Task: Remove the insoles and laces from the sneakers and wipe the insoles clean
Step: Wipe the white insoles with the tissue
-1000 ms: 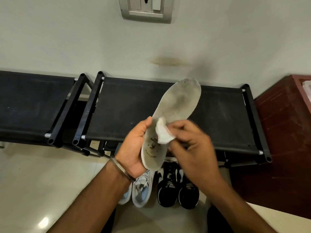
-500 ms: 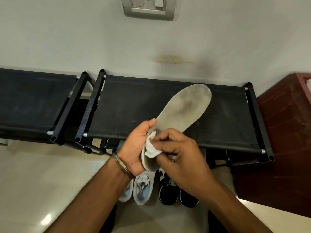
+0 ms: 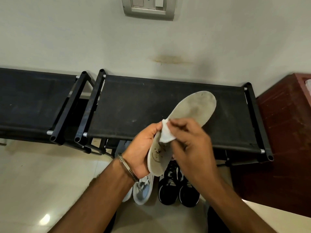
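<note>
Two hands are busy in the head view, up in the air in front of a black shoe rack. The left hand (image 3: 143,148) curls round the heel end of a dirty insole (image 3: 190,115), with the thumb on the near edge and the fingers hidden behind it. The insole is grey-white and long. Its heel end has brown crumbs and a dark curved mark on it. Its toe end points up and to the right, over the black cloth top of the right shoe rack (image 3: 134,105).

The right hand (image 3: 190,142) pinches a small white cloth (image 3: 165,134) with its bent fingers and presses it on the middle of the insole, just beside the left thumb. A metal bangle (image 3: 127,167) sits on the left wrist.

Down on the shiny pale floor (image 3: 33,182), under the front edge of the right shoe rack, stand two pairs of shoes. The white sneakers (image 3: 143,190) are on the left, partly hidden by the left arm. The black sneakers (image 3: 178,190) are just beside them on the right.

Another black rack (image 3: 30,100) stands to the left, touching or nearly touching the first one. A red-brown cabinet (image 3: 286,123) stands at the right edge. A switch plate (image 3: 148,7) is on the wall (image 3: 67,39) at the top, and the wall has a brown smudge above the rack.
</note>
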Tool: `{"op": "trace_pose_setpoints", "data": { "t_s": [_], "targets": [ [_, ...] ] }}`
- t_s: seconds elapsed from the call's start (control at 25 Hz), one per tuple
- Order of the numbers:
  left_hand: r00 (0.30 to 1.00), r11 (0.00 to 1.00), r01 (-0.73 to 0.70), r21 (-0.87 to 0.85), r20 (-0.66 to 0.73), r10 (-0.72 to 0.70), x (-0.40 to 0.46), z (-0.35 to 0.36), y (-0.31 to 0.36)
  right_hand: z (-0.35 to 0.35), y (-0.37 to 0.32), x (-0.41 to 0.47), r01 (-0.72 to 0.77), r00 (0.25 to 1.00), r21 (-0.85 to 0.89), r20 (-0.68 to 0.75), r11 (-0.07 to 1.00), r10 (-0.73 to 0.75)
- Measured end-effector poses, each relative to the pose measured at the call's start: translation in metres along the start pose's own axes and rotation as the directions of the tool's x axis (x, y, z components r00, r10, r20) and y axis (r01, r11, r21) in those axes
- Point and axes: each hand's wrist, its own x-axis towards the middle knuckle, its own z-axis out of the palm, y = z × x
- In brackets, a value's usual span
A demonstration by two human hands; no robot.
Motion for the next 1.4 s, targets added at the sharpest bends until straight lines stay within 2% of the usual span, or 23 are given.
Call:
{"op": "trace_pose_setpoints", "data": {
  "t_s": [0.12,0.24,0.28,0.32,0.36,0.4,0.48,0.52,0.56,0.68,0.76,0.8,0.84,0.92,0.96,1.04,1.12,1.16,1.28,1.4],
  "targets": [
    [1.000,0.988,0.007,-0.153,-0.027,-0.011,0.000,-0.007,0.007,0.008,-0.012,-0.012,0.074,0.987,0.025,0.143,0.997,-0.077],
    [0.996,0.987,-0.024,-0.156,-0.089,0.010,-0.001,-0.017,0.014,0.006,-0.012,-0.014,0.180,0.917,0.092,0.343,0.979,-0.201],
    [0.995,0.990,-0.029,-0.140,-0.097,0.015,-0.002,-0.017,0.016,0.002,-0.011,-0.013,0.112,0.902,0.186,0.392,0.976,-0.178],
    [0.995,0.990,-0.040,-0.133,-0.096,0.027,-0.002,-0.017,0.016,-0.003,-0.011,-0.011,-0.018,0.906,0.298,0.409,0.954,-0.110],
    [0.995,0.989,-0.054,-0.141,-0.090,0.041,-0.002,-0.016,0.016,-0.009,-0.010,-0.008,-0.124,0.930,0.385,0.367,0.915,-0.028],
    [0.994,0.986,-0.071,-0.151,-0.088,0.058,-0.002,-0.013,0.015,-0.014,-0.008,-0.003,-0.169,0.966,0.421,0.251,0.891,0.065],
    [0.992,0.988,-0.102,-0.113,-0.091,0.092,-0.001,-0.009,0.011,-0.019,-0.003,0.005,-0.148,0.983,0.335,-0.056,0.931,0.176],
    [0.991,0.992,-0.102,-0.078,-0.092,0.094,0.000,-0.006,0.008,-0.018,-0.001,0.007,-0.152,0.971,0.288,-0.133,0.945,0.196],
    [0.993,0.994,-0.091,-0.062,-0.082,0.086,0.001,-0.004,0.005,-0.015,0.000,0.007,-0.156,0.970,0.267,-0.139,0.951,0.198],
    [0.998,0.990,-0.053,-0.132,-0.048,0.047,0.001,-0.002,0.003,0.005,-0.003,-0.007,-0.035,0.999,0.089,0.018,0.995,0.033],
    [0.997,0.985,-0.049,-0.168,-0.070,0.038,0.002,-0.010,0.008,0.011,-0.007,-0.014,0.020,0.985,0.139,0.166,0.990,-0.043],
    [0.996,0.987,-0.047,-0.156,-0.085,0.034,0.002,-0.014,0.010,0.009,-0.009,-0.014,-0.034,0.966,0.236,0.256,0.971,-0.028],
    [0.995,0.991,-0.039,-0.127,-0.098,0.027,0.003,-0.017,0.012,0.004,-0.012,-0.013,-0.146,0.934,0.352,0.358,0.925,0.012],
    [0.995,0.998,-0.019,-0.055,-0.099,0.013,0.002,-0.017,0.013,-0.008,-0.013,-0.009,-0.424,0.856,0.533,0.499,0.732,0.132],
    [0.995,0.998,-0.026,-0.053,-0.095,0.021,0.001,-0.014,0.012,-0.013,-0.010,-0.007,-0.512,0.837,0.585,0.505,0.629,0.212],
    [0.993,0.994,-0.096,-0.050,-0.080,0.091,0.002,-0.010,0.011,-0.020,-0.002,0.000,-0.584,0.811,0.657,0.442,0.477,0.384],
    [0.981,0.983,-0.179,0.052,-0.068,0.182,0.004,-0.009,0.010,-0.024,0.004,0.006,-0.586,0.781,0.715,0.374,0.381,0.499],
    [0.967,0.962,-0.223,0.156,-0.090,0.239,0.005,-0.010,0.009,-0.024,0.007,0.007,-0.577,0.772,0.725,0.334,0.376,0.540],
    [0.892,0.787,-0.277,0.552,-0.156,0.424,0.005,-0.010,0.005,-0.025,0.011,0.010,-0.555,0.771,0.699,0.229,0.451,0.594],
    [0.868,0.654,-0.322,0.685,-0.061,0.493,0.008,-0.005,0.000,-0.024,0.010,0.009,-0.528,0.813,0.623,0.176,0.577,0.555]
  ]
}}
